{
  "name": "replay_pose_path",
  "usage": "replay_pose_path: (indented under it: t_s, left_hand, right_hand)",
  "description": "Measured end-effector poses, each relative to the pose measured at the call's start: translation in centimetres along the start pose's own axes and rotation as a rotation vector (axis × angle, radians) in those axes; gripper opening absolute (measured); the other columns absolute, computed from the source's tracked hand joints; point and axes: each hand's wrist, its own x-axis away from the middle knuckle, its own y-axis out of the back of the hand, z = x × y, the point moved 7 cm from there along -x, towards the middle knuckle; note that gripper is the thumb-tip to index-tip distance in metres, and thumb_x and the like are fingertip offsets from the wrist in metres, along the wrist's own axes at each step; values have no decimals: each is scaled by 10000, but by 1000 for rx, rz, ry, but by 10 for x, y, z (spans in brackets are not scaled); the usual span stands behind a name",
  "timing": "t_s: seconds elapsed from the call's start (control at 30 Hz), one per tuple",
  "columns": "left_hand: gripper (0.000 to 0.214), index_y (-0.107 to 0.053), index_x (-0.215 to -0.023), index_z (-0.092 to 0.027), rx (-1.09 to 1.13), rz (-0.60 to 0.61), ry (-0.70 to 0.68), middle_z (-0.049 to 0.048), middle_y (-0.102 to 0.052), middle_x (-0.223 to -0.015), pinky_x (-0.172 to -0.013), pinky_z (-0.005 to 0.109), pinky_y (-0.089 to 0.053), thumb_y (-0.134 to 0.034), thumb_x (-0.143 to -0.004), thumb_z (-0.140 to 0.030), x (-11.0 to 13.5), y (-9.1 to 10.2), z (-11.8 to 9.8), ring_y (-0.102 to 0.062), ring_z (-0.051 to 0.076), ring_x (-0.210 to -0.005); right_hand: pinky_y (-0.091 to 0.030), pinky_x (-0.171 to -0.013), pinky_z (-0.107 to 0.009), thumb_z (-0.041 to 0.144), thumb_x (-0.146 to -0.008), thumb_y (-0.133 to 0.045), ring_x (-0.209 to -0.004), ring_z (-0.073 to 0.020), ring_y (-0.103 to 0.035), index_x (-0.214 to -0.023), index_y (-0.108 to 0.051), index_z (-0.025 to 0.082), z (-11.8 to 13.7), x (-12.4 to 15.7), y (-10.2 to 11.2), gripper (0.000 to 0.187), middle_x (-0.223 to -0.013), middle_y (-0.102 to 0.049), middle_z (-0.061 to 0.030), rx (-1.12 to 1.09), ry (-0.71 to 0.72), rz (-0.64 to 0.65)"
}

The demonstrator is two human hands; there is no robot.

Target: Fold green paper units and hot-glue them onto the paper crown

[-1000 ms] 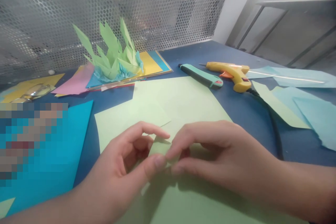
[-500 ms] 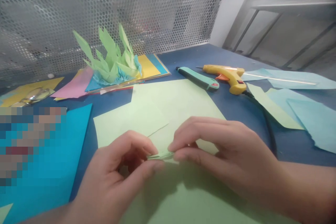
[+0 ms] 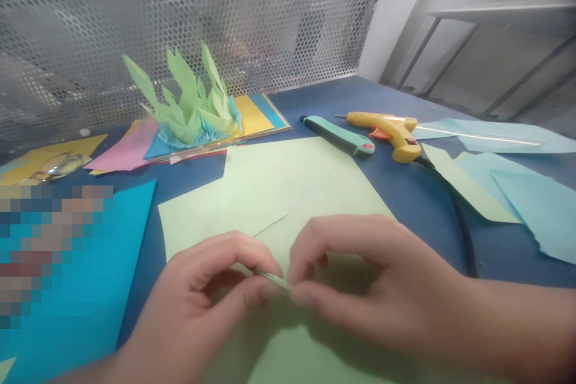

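Between my two hands is a small folded piece of light green paper [image 3: 276,280], mostly hidden by the fingers. My left hand [image 3: 211,294] pinches its left end between thumb and fingertips. At the other end, thumb and index finger of my right hand [image 3: 360,282] close on it. Both hands are over large light green sheets [image 3: 292,177], and their shadows fall on the paper. Behind them, a green paper plant with pointed leaves [image 3: 186,108] and crinkled blue paper round its base stands on coloured sheets.
A turquoise cutter [image 3: 337,137] and a yellow glue gun [image 3: 387,129] with a black cord lie at the back right. Blue paper pieces [image 3: 540,198] are on the right. To the left are a blue sheet [image 3: 112,264] and glasses [image 3: 58,167]. A perforated metal panel [image 3: 270,24] rises behind.
Both hands have moved slightly lower, and my right fingers have curled in more closely. The folded green paper now tilts down to the right and shows less between the fingers.
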Motion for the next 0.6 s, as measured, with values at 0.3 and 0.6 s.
replay_pose_path:
  t_s: [0.3, 0.6]
  left_hand:
    - [179, -749, -623, -293, 87, -107, 41, -38, -708, -933, -675, 113, -583, -835, -725, -173, -3, 6, 7, -708, 124, -850]
    - [160, -827, -698, -402, -103, -70, -44, -40, -776, -941, -774, 148, -602, -816, -778, -264, -2, 8, 3, -723, 170, -984]
  right_hand:
    - [-524, -563, -172, 147, -738, -835, -618, -91, -624, -744, -666, 183, -24, -3, -10, 173, -687, -649, 50, -314, -255, 110]
    - [-534, -616, -201, 217, -775, -844, -680, -111, -640, -728, -694, 174, -25, -1, -10, 163, -756, -673, 23, -295, -292, 87]
